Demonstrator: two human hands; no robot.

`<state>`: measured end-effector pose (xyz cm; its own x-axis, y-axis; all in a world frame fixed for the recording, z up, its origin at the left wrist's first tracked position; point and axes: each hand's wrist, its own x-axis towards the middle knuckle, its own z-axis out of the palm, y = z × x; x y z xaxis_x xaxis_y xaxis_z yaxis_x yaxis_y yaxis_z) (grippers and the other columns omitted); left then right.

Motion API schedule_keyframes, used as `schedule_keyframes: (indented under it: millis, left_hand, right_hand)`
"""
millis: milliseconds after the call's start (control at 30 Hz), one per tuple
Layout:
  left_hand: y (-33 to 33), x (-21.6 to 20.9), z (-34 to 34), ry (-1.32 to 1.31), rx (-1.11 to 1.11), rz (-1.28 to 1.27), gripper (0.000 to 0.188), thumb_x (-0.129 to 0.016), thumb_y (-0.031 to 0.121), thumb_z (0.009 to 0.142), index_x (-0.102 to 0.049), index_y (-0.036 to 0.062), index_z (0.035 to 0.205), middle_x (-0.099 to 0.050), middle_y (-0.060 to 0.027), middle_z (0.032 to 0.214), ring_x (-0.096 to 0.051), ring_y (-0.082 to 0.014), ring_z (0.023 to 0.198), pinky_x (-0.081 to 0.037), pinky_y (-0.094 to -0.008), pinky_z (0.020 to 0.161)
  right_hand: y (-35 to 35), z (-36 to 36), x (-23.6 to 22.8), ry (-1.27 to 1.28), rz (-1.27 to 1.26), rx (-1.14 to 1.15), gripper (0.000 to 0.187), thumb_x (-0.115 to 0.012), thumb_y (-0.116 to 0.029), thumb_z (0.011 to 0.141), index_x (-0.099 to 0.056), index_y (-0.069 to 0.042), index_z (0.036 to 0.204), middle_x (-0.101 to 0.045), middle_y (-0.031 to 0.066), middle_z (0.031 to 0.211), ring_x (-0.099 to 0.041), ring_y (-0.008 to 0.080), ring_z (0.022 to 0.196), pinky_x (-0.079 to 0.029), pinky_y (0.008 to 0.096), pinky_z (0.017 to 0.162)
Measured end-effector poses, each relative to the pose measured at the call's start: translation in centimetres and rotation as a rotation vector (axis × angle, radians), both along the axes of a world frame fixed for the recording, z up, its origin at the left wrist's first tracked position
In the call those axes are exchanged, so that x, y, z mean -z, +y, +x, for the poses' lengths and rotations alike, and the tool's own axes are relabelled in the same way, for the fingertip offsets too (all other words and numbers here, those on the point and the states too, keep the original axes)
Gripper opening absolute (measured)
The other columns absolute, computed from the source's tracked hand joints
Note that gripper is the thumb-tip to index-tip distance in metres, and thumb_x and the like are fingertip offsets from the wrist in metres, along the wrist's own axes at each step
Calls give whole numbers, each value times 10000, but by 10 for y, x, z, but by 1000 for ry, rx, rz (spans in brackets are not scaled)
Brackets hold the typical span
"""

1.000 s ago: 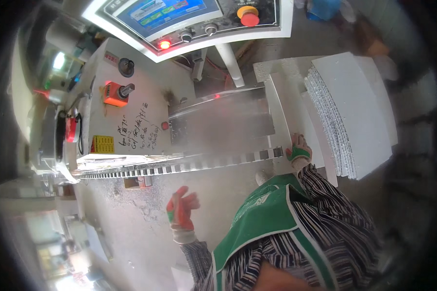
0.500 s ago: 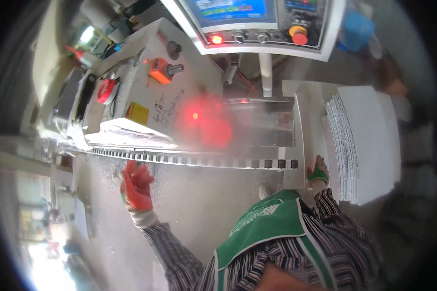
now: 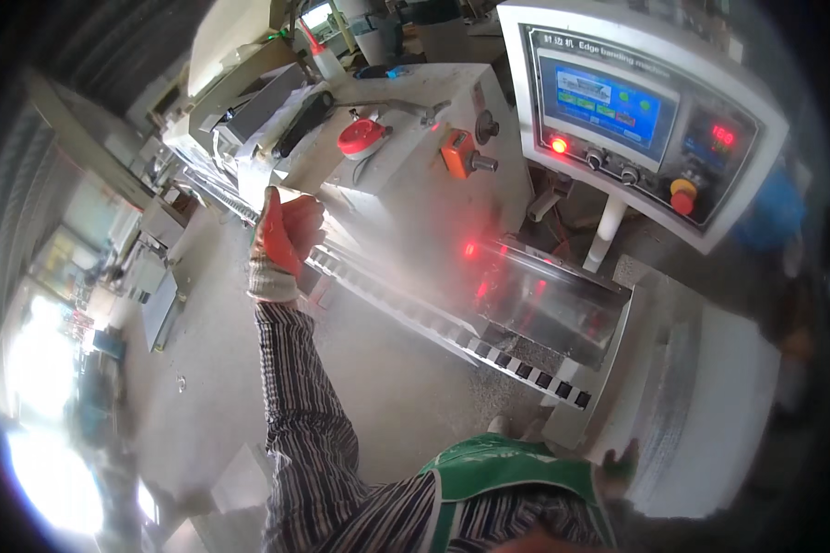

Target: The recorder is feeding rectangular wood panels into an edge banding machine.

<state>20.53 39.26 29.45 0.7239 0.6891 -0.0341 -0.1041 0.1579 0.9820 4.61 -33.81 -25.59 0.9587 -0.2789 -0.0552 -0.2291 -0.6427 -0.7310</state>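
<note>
My left hand (image 3: 286,235) wears a white knit glove with a red coated palm. It is raised beside the near side of a white edge banding machine (image 3: 406,198), thumb up and the other fingers curled in. Nothing shows in its grip. My right hand (image 3: 620,468), dim and blurred, is low at the right with its fingers seemingly apart. Close beside it stands a stack of white panels (image 3: 710,415); whether the hand touches them I cannot tell. A roller track (image 3: 512,364) runs along the machine's near side.
A control panel (image 3: 609,101) with a lit screen and a red stop button (image 3: 682,198) stands on a post at the upper right. A red round tape-like tool (image 3: 361,138) and an orange counter (image 3: 456,154) sit on the machine. Grey floor (image 3: 387,369) lies below.
The view has turned leftward, so the machine and panel appear tilted and farther right. My left hand has risen toward the machine and its fingers have curled in. My right hand appears lower.
</note>
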Motion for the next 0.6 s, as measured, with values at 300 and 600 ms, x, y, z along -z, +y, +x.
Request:
schedule_keyframes:
  millis: [300,600]
  left_hand:
    - [25,-7,19,-94,234,572,355,-690,328,997,-668,-22,1056,-719,-110,821,-618,-134,603,-519,-310,524]
    - [41,41,-13,-471,186,22,281,-679,256,1017,-643,-6,1111,-723,-132,799,-668,-196,584,-575,-316,622]
  right_hand:
    - [61,66,-151,-141,48,-111,698,-624,-146,978,-331,-44,1603,-377,179,1631,-378,315,1497,-330,405,1206]
    - [270,105,-314,-486,67,-170,625,-684,-237,989,-449,-18,1526,-519,185,1517,-547,319,1347,-467,421,1060]
